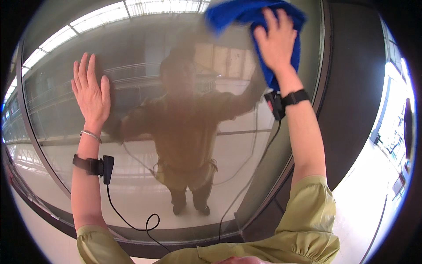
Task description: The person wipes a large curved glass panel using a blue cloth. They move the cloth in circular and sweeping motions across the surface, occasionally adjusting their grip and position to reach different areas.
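A large reflective glass pane (132, 171) stands before me, with my own reflection in its middle. My right hand (277, 41) presses a blue cloth (234, 12) against the upper right of the pane, fingers spread over the fabric. Part of the cloth reaches left of the hand and looks blurred; another part hangs down beside the wrist. On the left, my left hand (89, 87) is raised at the pane, palm towards the glass, with nothing in it. Whether its palm touches the surface I cannot tell.
Black strapped devices (108, 169) sit on both forearms, and a thin cable (128, 224) loops down from the left one. A metal frame (324, 62) edges the pane at right, beside a dark panel (356, 85). Pale floor (362, 204) shows at lower right.
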The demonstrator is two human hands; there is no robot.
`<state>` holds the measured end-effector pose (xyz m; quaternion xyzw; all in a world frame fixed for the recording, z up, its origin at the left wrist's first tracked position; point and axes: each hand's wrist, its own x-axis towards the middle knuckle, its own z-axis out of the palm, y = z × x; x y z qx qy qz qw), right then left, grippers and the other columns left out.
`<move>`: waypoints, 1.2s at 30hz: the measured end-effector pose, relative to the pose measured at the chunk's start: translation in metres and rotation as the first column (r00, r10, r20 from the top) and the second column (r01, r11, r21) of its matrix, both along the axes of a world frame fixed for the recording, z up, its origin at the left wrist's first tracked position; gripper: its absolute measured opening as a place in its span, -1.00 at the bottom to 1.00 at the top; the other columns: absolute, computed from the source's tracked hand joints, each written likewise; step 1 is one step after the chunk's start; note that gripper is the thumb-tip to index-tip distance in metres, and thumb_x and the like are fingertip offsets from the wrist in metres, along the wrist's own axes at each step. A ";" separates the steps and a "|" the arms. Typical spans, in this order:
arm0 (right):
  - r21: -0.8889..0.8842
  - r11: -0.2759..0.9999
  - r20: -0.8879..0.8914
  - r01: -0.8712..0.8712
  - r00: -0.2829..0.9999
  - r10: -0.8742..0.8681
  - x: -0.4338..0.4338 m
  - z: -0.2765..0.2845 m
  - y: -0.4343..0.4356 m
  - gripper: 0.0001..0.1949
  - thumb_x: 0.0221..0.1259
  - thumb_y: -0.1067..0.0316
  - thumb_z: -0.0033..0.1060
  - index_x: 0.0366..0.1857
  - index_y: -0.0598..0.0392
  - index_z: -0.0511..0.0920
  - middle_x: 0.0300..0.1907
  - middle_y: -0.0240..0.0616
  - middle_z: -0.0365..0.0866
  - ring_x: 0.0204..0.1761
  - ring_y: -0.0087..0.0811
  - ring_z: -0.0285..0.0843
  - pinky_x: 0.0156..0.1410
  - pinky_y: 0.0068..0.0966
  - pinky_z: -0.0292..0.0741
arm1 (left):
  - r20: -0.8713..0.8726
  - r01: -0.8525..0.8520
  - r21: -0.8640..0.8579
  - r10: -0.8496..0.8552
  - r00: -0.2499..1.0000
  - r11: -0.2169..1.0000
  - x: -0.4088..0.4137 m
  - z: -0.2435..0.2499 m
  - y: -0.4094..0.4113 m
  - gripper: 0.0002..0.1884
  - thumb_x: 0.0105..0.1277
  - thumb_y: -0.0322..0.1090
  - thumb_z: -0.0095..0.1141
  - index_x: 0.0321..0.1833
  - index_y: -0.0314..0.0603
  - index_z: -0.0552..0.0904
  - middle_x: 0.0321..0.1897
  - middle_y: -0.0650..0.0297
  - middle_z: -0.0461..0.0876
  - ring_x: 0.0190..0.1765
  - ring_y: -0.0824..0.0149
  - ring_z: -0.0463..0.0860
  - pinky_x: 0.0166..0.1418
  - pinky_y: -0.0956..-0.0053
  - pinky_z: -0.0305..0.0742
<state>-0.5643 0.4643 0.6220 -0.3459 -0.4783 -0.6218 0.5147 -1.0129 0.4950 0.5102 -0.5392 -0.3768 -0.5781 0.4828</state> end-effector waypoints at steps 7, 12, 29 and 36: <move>-0.249 0.967 0.111 0.060 0.993 -0.033 -0.077 -0.088 -0.003 -0.43 0.28 -0.15 0.12 0.19 0.08 0.58 0.33 0.18 0.38 0.46 0.32 0.17 0.49 0.44 0.01 | 0.011 -0.020 0.000 0.020 1.000 1.000 -0.004 -0.001 -0.004 -0.41 0.51 -0.13 -0.10 0.59 0.09 0.25 0.61 0.31 0.17 0.67 0.05 0.04 0.63 -0.16 -0.03; -0.614 0.784 0.560 0.090 0.750 0.352 -0.117 -0.247 -0.023 -0.59 0.11 -0.02 0.25 0.09 -0.31 0.56 -0.16 -0.39 0.59 0.02 -0.18 0.48 0.38 0.28 0.22 | -0.010 -0.026 0.014 0.026 1.000 1.000 -0.006 0.002 0.000 -0.42 0.52 -0.11 -0.10 0.59 0.10 0.26 0.61 0.31 0.18 0.66 0.03 0.06 0.61 -0.18 -0.01; -0.199 0.905 -0.673 -0.376 0.723 0.153 -0.018 -0.282 0.007 -0.22 0.46 0.09 -0.02 0.45 0.63 0.02 0.56 0.51 -0.13 0.63 0.36 -0.27 0.70 0.06 -0.30 | -0.082 0.011 0.164 0.002 0.997 0.986 -0.012 -0.007 0.021 -0.42 0.58 0.08 -0.18 0.59 0.13 0.29 0.60 0.25 0.23 0.62 0.00 0.15 0.60 -0.12 0.04; -0.780 0.479 -0.311 -0.404 0.913 0.263 -0.149 -0.490 -0.034 -0.64 0.04 -0.02 0.39 -0.12 -0.11 0.71 0.17 -0.09 0.62 0.29 0.13 0.44 0.47 0.44 0.02 | -0.072 0.031 0.169 -0.019 0.997 0.985 -0.015 -0.013 0.034 -0.42 0.58 0.15 -0.19 0.57 0.16 0.32 0.58 0.28 0.26 0.62 0.04 0.14 0.59 -0.11 0.04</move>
